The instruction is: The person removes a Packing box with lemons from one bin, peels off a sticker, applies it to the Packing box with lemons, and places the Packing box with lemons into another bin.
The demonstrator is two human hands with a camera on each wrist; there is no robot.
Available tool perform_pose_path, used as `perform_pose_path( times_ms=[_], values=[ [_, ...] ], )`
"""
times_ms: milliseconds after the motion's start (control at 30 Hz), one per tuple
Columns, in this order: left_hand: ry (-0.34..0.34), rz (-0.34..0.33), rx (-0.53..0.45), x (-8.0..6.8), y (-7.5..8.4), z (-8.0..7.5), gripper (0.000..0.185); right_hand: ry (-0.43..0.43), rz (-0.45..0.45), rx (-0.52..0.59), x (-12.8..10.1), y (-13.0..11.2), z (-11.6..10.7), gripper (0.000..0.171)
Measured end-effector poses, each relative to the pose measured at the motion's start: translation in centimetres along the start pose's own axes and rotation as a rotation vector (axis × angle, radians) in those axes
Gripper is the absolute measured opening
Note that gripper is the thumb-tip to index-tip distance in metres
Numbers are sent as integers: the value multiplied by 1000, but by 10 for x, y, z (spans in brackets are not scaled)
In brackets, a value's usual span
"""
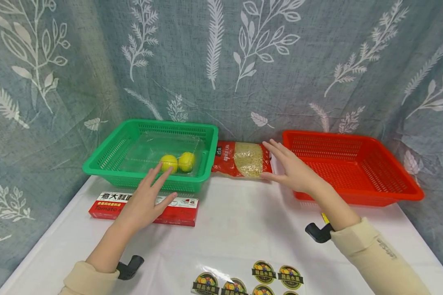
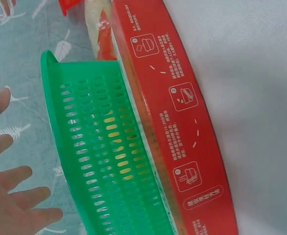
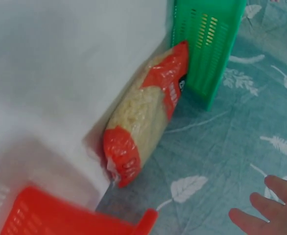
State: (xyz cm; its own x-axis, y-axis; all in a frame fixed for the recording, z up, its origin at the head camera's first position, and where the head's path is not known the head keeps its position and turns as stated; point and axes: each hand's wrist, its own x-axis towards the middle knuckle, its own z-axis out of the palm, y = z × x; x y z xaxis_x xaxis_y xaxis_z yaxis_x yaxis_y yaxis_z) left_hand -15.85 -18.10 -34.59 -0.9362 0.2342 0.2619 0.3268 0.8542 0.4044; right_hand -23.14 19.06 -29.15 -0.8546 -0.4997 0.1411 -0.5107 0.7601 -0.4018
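Our right hand point(image 1: 293, 170) was open, fingers straight, just beside the bag point(image 1: 242, 159) of noodles, maybe touching its right edge; we could not tell for sure. The bag lay between the green basket point(image 1: 107, 157) at nine o'clock and the red basket point(image 1: 384, 192) at three o'clock. It looked light, soft and crinkly, likely slippery, so best held at its middle. Our left hand point(image 1: 145, 203) was open over the red box point(image 1: 181, 213), holding nothing.
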Motion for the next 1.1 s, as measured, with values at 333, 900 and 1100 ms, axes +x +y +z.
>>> perform_pose_path(
  times_ms=[333, 900, 1100],
  values=[
    [70, 8, -22, -6, -5, 5, 66, 15, -35, 9, 17, -8, 8, 82],
    [269, -45, -117, -10, -7, 19, 56, 52, -78, 50, 46, -20, 30, 75],
    [315, -101, -203, -13, -9, 20, 53, 43, -78, 77, 53, -26, 38, 73]
  ],
)
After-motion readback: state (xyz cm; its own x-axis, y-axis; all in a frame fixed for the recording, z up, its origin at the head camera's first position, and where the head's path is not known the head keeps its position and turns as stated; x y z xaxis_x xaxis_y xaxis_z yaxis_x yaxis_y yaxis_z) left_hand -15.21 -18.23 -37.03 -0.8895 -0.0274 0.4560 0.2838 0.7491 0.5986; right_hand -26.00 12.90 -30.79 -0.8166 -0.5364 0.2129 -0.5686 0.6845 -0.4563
